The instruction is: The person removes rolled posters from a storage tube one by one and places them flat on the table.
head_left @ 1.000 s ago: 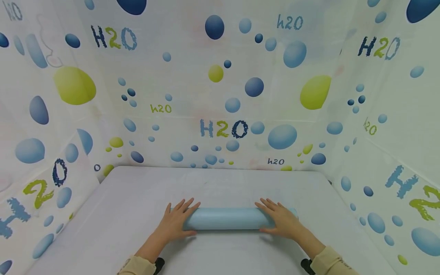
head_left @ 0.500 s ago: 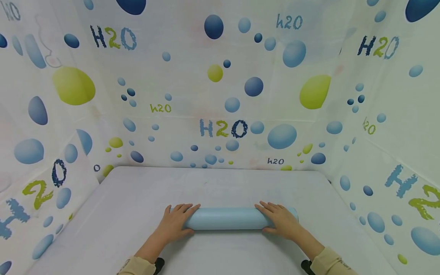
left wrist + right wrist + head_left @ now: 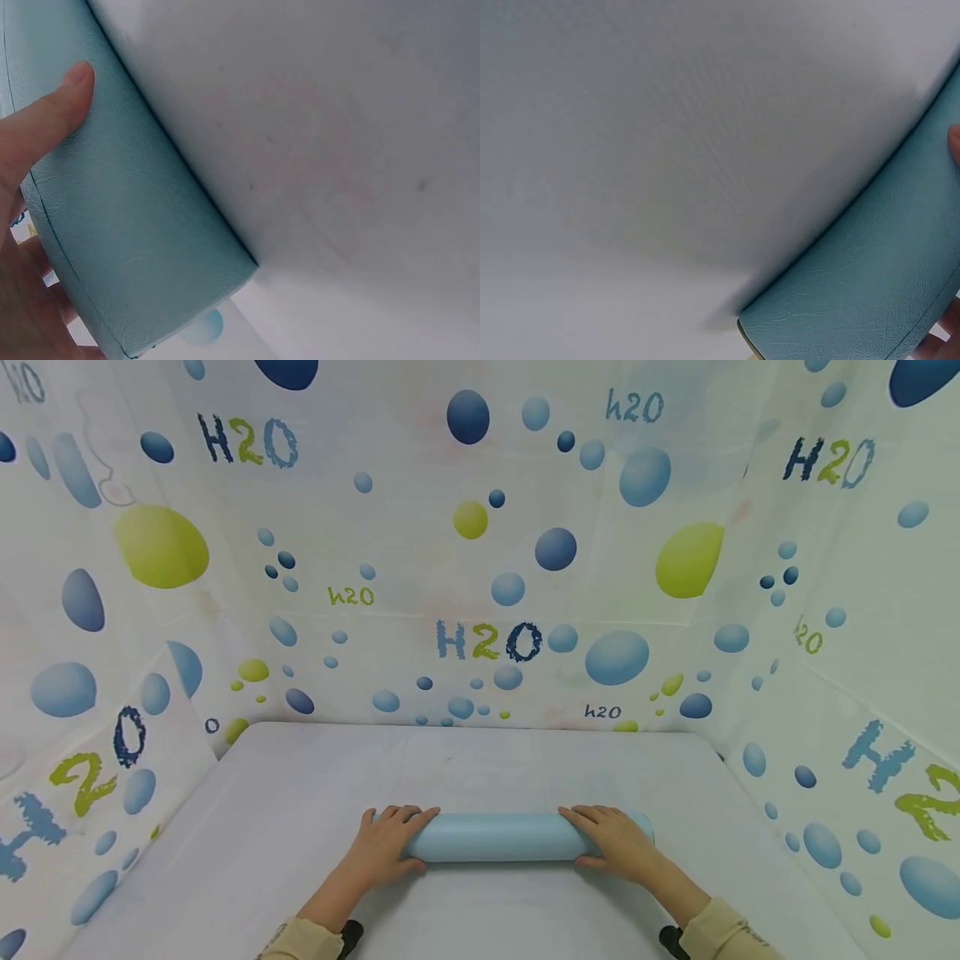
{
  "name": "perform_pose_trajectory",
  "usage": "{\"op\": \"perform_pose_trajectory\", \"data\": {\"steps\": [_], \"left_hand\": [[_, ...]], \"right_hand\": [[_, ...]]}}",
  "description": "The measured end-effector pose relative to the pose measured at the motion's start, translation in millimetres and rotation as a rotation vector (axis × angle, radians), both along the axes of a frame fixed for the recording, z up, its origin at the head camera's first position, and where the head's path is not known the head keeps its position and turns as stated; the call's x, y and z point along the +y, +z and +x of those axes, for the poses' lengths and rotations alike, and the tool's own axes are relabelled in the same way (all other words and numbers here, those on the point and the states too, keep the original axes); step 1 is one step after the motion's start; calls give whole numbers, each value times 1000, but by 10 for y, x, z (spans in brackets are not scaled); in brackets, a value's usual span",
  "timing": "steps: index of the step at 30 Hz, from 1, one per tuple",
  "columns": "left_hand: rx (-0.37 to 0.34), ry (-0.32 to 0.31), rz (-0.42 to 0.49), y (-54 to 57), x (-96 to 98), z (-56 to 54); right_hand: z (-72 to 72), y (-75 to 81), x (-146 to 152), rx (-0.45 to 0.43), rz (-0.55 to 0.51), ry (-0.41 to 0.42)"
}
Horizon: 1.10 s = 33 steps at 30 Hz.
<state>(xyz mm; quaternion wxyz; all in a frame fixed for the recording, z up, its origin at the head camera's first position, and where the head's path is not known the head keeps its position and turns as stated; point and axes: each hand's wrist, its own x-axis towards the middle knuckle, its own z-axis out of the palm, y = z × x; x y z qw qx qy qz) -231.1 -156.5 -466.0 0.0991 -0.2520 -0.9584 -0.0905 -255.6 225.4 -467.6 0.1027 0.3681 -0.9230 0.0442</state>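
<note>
A long, light-blue roll (image 3: 491, 837) with a wrinkled, leather-like surface lies crosswise on the white table. In the left wrist view a stitched seam runs along this blue roll (image 3: 142, 217). My left hand (image 3: 384, 847) grips its left end, thumb on the near side and fingers over the far side. Around its right end my right hand (image 3: 618, 846) holds in the same way. Only the tip of the right thumb (image 3: 955, 142) and parts of the fingers show in the right wrist view. A thin yellowish edge shows at the roll's end there.
The white tabletop (image 3: 480, 777) spreads around the roll, with a white curtain (image 3: 412, 527) printed with bubbles and "H2O" behind it and at both sides. Dark rounded objects (image 3: 350, 935) show beside the beige sleeves (image 3: 300, 939) at the bottom.
The fingers of both hands, spread and raised a second ago, have come down and closed over the roll's far side. The roll stays in nearly the same place.
</note>
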Motion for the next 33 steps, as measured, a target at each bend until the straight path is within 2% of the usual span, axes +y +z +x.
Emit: {"op": "perform_pose_trajectory", "data": {"steps": [6,15,20,26,33], "left_hand": [[-3,-22,6,21,81,12],[19,-51,-16,-1,284,22],[25,-45,-34,-13,419,41],[35,-42,-65,7,578,69],[57,-49,-93,21,690,100]], "right_hand": [[22,16,79,-10,6,-10],[93,37,296,48,-15,13],[130,22,432,51,-18,15],[168,11,583,99,-44,37],[187,22,692,130,-41,56]]}}
